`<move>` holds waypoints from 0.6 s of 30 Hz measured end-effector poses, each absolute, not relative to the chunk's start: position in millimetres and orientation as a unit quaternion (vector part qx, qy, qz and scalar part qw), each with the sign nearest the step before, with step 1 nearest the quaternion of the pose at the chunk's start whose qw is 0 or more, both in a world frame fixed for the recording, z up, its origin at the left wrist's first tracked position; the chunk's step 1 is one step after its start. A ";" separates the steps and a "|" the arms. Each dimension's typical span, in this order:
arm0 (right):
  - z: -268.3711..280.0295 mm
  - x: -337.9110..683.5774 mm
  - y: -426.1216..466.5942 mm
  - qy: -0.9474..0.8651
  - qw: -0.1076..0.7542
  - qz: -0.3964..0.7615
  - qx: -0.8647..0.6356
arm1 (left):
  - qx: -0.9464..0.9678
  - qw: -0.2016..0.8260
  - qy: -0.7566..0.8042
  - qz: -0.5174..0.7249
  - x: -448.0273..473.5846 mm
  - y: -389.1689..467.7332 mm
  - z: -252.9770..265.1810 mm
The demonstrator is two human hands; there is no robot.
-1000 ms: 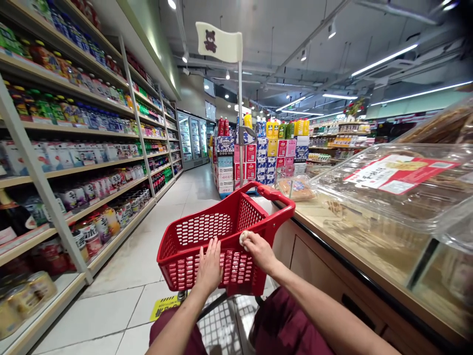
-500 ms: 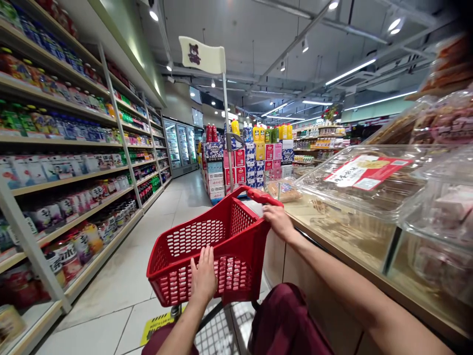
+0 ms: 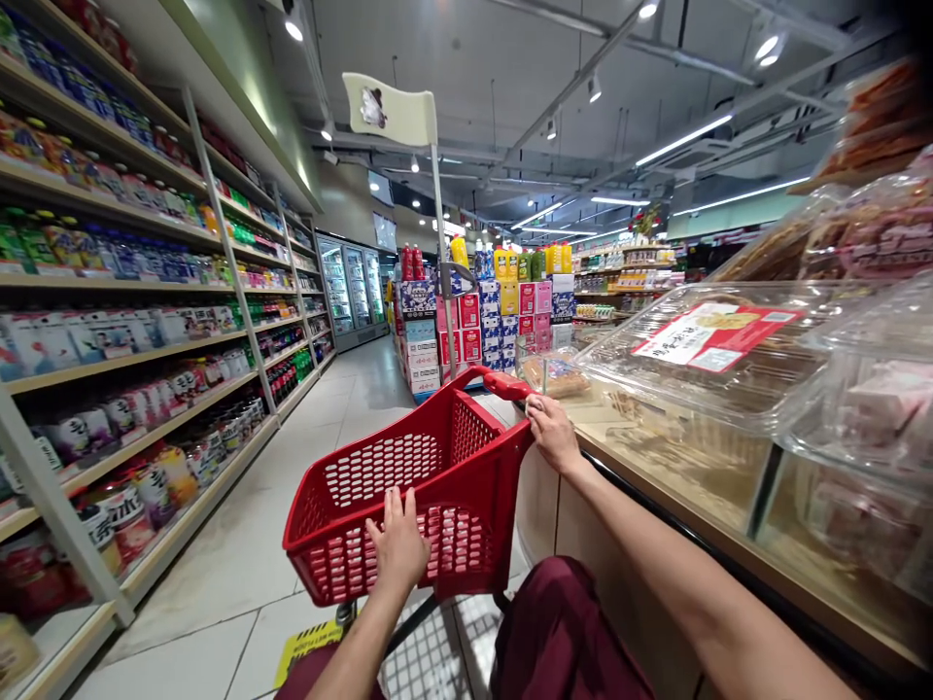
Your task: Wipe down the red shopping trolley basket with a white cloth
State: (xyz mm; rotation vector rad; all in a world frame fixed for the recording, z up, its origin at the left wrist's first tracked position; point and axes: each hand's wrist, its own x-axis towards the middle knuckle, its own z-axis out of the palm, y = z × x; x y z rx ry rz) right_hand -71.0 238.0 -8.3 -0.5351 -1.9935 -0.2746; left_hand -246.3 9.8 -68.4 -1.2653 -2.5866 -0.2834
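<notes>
A red plastic shopping cart (image 3: 394, 472) with pierced sides stands turned sideways in front of my knees, its basket empty. My right hand (image 3: 554, 435) has its fingers curled around the right end of the cart's red handle (image 3: 502, 387). Against the near side of the basket lies my left hand (image 3: 399, 546), fingers stretched and a little spread, gripping nothing. A pole with a cream flag (image 3: 390, 109) rises behind the cart's handle.
Shelves of drinks (image 3: 131, 331) line the left of the aisle. On the right, a counter (image 3: 648, 486) carries clear plastic food boxes (image 3: 700, 350). Stacked drink cartons (image 3: 473, 326) stand ahead, with glass-door fridges (image 3: 354, 282) beyond. A yellow floor sticker (image 3: 310, 647) lies near my left knee.
The cart sits slightly further left in view. My right hand's fingers have shifted to the very end of the handle, and my left hand's fingers are more spread.
</notes>
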 end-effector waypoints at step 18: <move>-31.5 -121.8 186.3 -0.897 0.406 -0.110 -0.133 | -0.424 0.097 -0.899 -0.050 -244.9 7.2 -63.4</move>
